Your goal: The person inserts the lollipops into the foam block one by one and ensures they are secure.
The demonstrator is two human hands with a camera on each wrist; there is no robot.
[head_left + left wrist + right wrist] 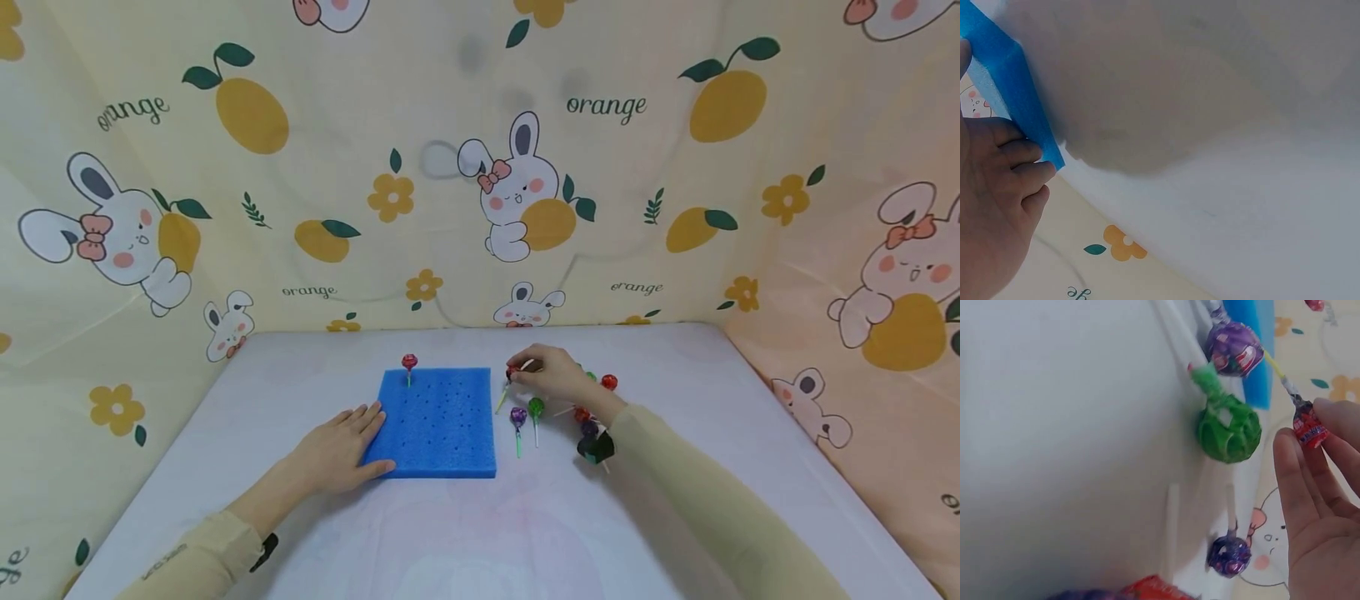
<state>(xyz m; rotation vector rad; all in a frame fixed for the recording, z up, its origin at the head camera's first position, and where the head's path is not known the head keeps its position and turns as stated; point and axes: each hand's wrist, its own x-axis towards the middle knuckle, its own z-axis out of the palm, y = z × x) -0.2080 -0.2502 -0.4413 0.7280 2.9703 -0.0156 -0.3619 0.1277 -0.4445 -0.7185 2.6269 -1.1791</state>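
On the table lies a blue foam block (442, 425) with rows of small holes. A red lollipop (409, 362) stands upright in its far left corner. My left hand (341, 448) rests on the block's left edge, fingers extended and thumb at the front corner. To the right of the block, my right hand (555, 373) pinches a dark red wrapped lollipop (1310, 427) by its candy head between thumb and fingers. Its yellow stick (502, 398) points down toward the block. Nearest to this hand lie a purple lollipop (518, 417) and a green lollipop (536, 407).
Several more lollipops lie under and beside the right forearm, among them a red one (609, 382) and a dark green one (596, 447). A patterned cloth (420, 100) surrounds the white table (420, 542) at the back and sides.
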